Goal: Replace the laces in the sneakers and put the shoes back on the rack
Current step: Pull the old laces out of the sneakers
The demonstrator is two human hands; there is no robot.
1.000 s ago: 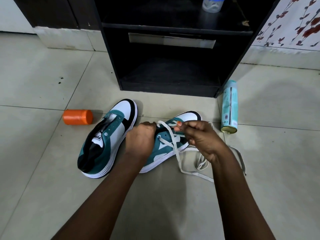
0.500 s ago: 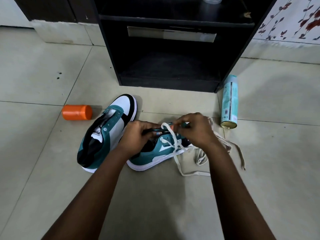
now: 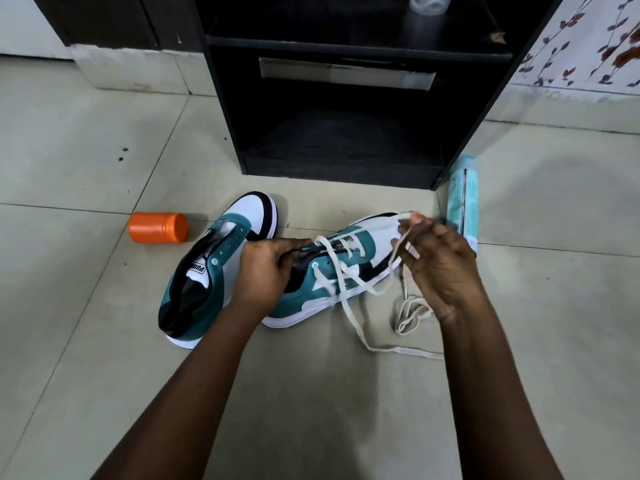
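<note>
Nearest you, loose lace: a cream lace [image 3: 353, 306] trails off the right-hand sneaker across the floor tiles [image 3: 311, 410], one end running toward your right forearm, with a bunched loop lying beside your right wrist.

Your left hand [image 3: 265, 275]: fingers curled round the collar and tongue area of the right-hand sneaker [image 3: 332, 282], gripping it.

Your right hand [image 3: 440, 268]: raised just above that sneaker's toe, fingertips pinching a strand of the cream lace; the rest of the strand drops down past the sole.

Right-hand sneaker: teal, white and black, on its sole on the floor, toe pointing away and to the right; lace threaded through several lower eyelets, upper eyelets bare.

Left-hand sneaker [image 3: 214, 271]: same colours, unlaced, just beside the other and touching your left hand's side; toe pointing away, tongue label visible.

Orange container [image 3: 158, 227]: lying on its side on the floor, left of the unlaced sneaker, apart from it.

Pale blue spray can [image 3: 464, 202]: lying on the floor beyond your right hand, against the rack's right front corner.

Black shoe rack [image 3: 346, 98]: farthest, beyond both sneakers; a clear plastic item [image 3: 429, 1] stands on its upper shelf, partly cut off.
</note>
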